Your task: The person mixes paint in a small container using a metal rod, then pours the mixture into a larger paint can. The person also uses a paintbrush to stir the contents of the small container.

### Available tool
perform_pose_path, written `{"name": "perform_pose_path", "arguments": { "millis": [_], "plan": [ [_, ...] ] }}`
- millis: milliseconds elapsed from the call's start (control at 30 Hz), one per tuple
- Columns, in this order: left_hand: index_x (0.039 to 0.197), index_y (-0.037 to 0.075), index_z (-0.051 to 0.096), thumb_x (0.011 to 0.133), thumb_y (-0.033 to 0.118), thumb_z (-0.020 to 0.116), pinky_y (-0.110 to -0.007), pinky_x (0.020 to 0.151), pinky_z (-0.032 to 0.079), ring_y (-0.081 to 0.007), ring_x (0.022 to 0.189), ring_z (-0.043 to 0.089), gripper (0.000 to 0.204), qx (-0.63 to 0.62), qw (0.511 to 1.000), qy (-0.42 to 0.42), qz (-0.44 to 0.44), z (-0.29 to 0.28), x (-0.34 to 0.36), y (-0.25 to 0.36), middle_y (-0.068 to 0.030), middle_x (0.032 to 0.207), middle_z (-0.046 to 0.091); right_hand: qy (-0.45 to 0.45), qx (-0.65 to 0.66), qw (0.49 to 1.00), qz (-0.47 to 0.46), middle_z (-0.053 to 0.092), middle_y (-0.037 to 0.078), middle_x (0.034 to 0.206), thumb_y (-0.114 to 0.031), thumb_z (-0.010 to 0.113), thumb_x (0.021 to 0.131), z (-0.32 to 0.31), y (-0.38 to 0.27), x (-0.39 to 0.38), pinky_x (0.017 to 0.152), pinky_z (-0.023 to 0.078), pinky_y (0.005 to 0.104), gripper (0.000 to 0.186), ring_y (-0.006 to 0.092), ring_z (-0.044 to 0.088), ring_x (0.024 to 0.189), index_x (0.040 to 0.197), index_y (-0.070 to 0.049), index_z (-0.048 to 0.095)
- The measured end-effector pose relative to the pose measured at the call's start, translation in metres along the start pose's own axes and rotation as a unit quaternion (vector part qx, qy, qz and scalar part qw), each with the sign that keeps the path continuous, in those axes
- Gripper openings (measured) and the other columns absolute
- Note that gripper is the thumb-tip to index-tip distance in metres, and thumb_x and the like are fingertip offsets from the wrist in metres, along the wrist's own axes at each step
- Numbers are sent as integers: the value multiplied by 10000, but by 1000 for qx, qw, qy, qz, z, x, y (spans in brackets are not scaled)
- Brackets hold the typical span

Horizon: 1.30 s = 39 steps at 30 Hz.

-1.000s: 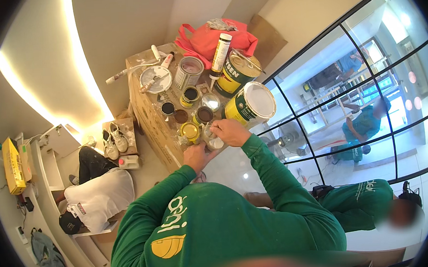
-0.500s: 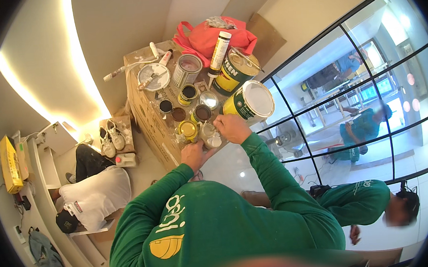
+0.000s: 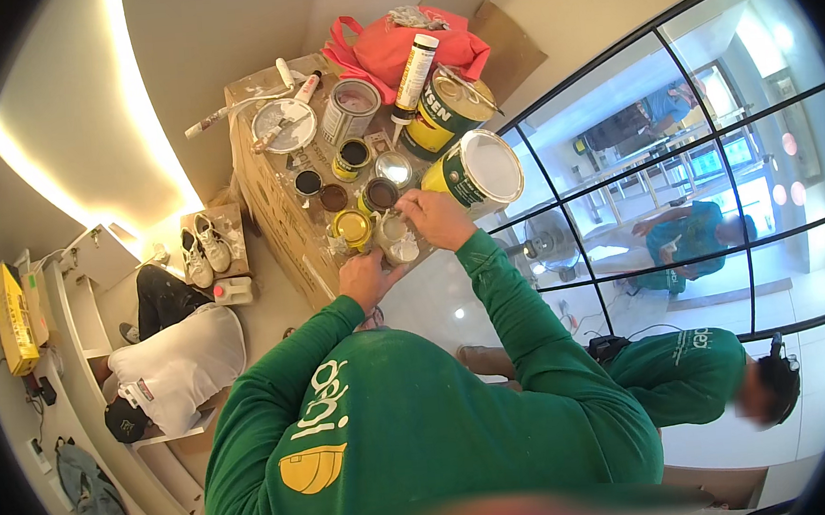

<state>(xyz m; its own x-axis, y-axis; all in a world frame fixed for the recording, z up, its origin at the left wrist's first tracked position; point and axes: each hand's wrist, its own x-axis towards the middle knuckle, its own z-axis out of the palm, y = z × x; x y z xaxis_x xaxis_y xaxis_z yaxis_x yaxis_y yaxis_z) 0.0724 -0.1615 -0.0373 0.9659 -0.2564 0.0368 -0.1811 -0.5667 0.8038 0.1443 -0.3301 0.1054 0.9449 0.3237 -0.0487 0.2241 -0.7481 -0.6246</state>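
Note:
A small translucent jar [image 3: 396, 241] with pale contents stands at the near edge of the cardboard-covered surface, between my hands. My left hand [image 3: 366, 278] curls around its near left side, thumb and fingers against it. At the jar's far right rim my right hand [image 3: 439, 220] has its fingertips pinched together; whatever lies between them is too small to make out. Close by are an open yellow tin [image 3: 352, 228] and a small can of brown paint [image 3: 382, 194]. A large paint can [image 3: 483, 169] with a white top tilts beside my right hand.
Farther back are a grey paint can [image 3: 350, 112], a sealant tube [image 3: 415, 80], a yellow-green can [image 3: 446, 116], a lid with a brush [image 3: 284, 126] and a red bag [image 3: 398, 53]. One person [image 3: 181, 369] crouches left; another [image 3: 679, 378] is at right, near a black-framed glass partition [image 3: 610, 215].
The whole view has shifted slightly, so the table sits higher. My right fingertips have moved a little farther along the jar's rim, away from me. The person at right has lowered a hand out of sight.

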Motion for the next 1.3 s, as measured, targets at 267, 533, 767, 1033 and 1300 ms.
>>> {"name": "perform_pose_path", "arguments": {
  "millis": [267, 533, 767, 1033, 1300],
  "plan": [
    [1027, 41, 711, 878, 591, 770, -494, 718, 591, -366, 762, 750, 574, 16, 1000, 2, 5, 0, 0, 0, -155, 794, 755, -21, -36, 999, -11, 737, 234, 883, -334, 552, 1041, -1, -3, -1, 772, 546, 540, 347, 457, 701, 834, 1003, -40, 731],
    [996, 15, 697, 891, 575, 764, -518, 741, 581, -413, 790, 733, 574, -1, 1000, -8, 2, -5, -1, 4, -210, 816, 737, -67, -60, 996, -8, 742, 203, 868, -324, 569, 1045, 0, -1, 0, 758, 542, 511, 335, 430, 703, 839, 1002, -27, 718],
    [1012, 23, 698, 888, 572, 767, -523, 741, 580, -415, 801, 734, 566, 1, 1000, 0, 7, -2, 0, 1, -213, 817, 738, -65, -71, 995, -25, 732, 227, 876, -327, 593, 1037, 1, -1, -1, 757, 540, 533, 330, 451, 700, 862, 991, -23, 714],
    [943, 29, 694, 879, 591, 763, -527, 711, 578, -416, 782, 732, 570, 32, 999, -3, 4, -1, 2, 0, -208, 817, 740, -71, -121, 990, -4, 719, 234, 875, -328, 614, 1027, 1, -1, -3, 745, 531, 537, 312, 469, 677, 854, 939, -41, 703],
    [1017, 56, 711, 886, 591, 765, -492, 688, 593, -374, 723, 745, 553, 24, 999, 32, 27, 6, 2, -5, -135, 744, 744, -49, -111, 992, -23, 748, 190, 860, -339, 600, 1040, 1, 3, -6, 755, 561, 489, 333, 420, 716, 822, 1022, -37, 738]
  ]
}}
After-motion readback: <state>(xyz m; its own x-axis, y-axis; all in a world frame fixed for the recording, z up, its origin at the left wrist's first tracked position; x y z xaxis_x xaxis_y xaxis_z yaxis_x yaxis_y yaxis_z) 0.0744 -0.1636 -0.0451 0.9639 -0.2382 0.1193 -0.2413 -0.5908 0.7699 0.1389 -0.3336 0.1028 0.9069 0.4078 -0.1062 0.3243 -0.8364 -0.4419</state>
